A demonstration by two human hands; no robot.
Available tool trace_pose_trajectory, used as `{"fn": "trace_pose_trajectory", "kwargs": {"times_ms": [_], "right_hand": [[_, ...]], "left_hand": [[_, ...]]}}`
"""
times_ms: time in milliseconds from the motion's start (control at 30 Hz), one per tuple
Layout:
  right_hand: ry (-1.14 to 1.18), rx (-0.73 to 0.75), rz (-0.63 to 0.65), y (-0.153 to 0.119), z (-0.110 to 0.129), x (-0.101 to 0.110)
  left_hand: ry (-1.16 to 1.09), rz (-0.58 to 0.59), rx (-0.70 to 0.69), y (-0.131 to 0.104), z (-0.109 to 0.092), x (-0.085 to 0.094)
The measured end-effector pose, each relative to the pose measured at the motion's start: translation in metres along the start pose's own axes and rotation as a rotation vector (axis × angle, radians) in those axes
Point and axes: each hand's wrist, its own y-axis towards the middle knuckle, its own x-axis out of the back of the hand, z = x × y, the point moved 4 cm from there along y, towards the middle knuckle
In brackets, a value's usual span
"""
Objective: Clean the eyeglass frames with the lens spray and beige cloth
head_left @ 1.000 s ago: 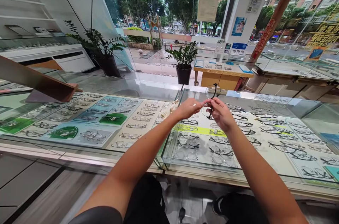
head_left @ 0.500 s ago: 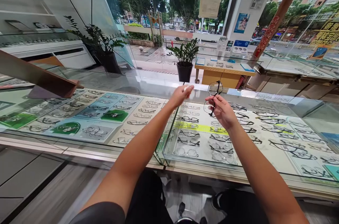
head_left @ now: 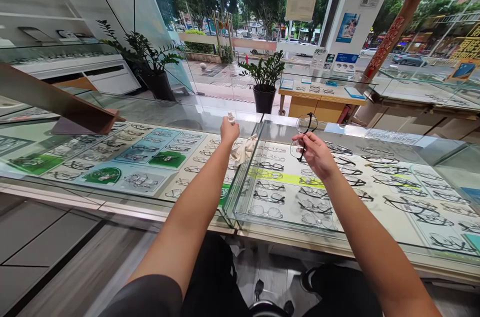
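Observation:
My left hand (head_left: pixel 228 131) is closed around a small white bottle (head_left: pixel 230 117), whose top sticks up above the fingers. It is above the glass counter, left of the seam between two display cases. Beside it a crumpled cream cloth (head_left: pixel 244 151) lies on the glass. In my right hand (head_left: pixel 317 153), fingertips pinch a pair of dark-rimmed eyeglasses (head_left: pixel 308 132) near the bridge. The glasses are held on end over the right case, one lens above the other.
Rows of eyeglasses fill the left display case (head_left: pixel 150 212) and the right display case (head_left: pixel 292 226). A brown slanted board (head_left: pixel 63 104) stands on the counter at left. Beyond the counter are potted plants (head_left: pixel 263 99), a small wooden display table (head_left: pixel 318 107) and glass walls.
My left hand has moved left and slightly down with the white bottle, and the cloth now shows beside it. My right hand still holds the eyeglasses in nearly the same place.

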Motion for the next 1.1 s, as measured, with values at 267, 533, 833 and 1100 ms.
{"fn": "trace_pose_trajectory", "kwargs": {"times_ms": [267, 533, 833, 1100], "right_hand": [[0.003, -0.006, 0.006, 0.0, 0.002, 0.001], [0.02, 0.019, -0.004, -0.001, 0.007, 0.001], [-0.011, 0.025, 0.004, -0.002, 0.007, 0.0], [-0.063, 0.019, -0.003, -0.002, 0.006, 0.001]], "left_hand": [[0.071, 0.034, 0.053, -0.013, -0.001, 0.002], [0.102, -0.442, -0.3, -0.051, -0.052, 0.024], [0.582, 0.339, -0.192, -0.065, -0.062, -0.01], [0.468, 0.468, -0.053, -0.05, -0.037, -0.021]]}}
